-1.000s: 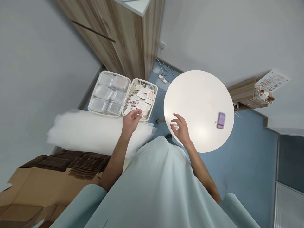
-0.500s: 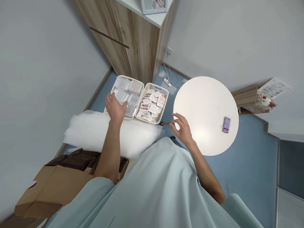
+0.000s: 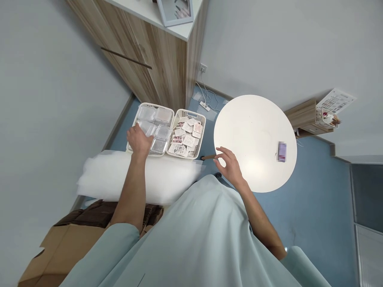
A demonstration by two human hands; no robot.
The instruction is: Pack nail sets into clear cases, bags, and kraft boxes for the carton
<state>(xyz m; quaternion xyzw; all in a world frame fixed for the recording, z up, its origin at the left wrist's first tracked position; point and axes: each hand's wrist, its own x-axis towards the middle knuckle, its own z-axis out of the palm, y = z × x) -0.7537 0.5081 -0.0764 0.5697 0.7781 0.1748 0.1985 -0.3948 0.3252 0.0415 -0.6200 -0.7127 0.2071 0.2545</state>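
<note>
My left hand point(image 3: 140, 140) reaches into a white plastic basket point(image 3: 172, 119) of clear plastic boxes. Its fingers and thumb straddle the front-left clear plastic box point(image 3: 146, 127) and seem to grip it by the sides; the fingertips are partly hidden. Behind and beside it lie more clear boxes point(image 3: 163, 132). To the right, a second white basket point(image 3: 204, 133) holds many small printed cards point(image 3: 189, 140), some with dark or pinkish oval pieces. My right hand point(image 3: 231, 169) hovers by the left edge of a round white table point(image 3: 254, 127), fingers curved and apart, holding nothing.
A roll of white wrapping point(image 3: 119, 175) lies before the baskets, with cardboard boxes point(image 3: 68, 243) below. A wood-grain cabinet point(image 3: 167, 59) stands behind. A blurred purple object point(image 3: 281, 152) is on the table. A power strip point(image 3: 204, 106) with cables lies on the floor.
The view has shifted, so the baskets sit lower and further left in the picture. My left hand stays at the same box, its fingers slightly more closed. My right hand has barely moved.
</note>
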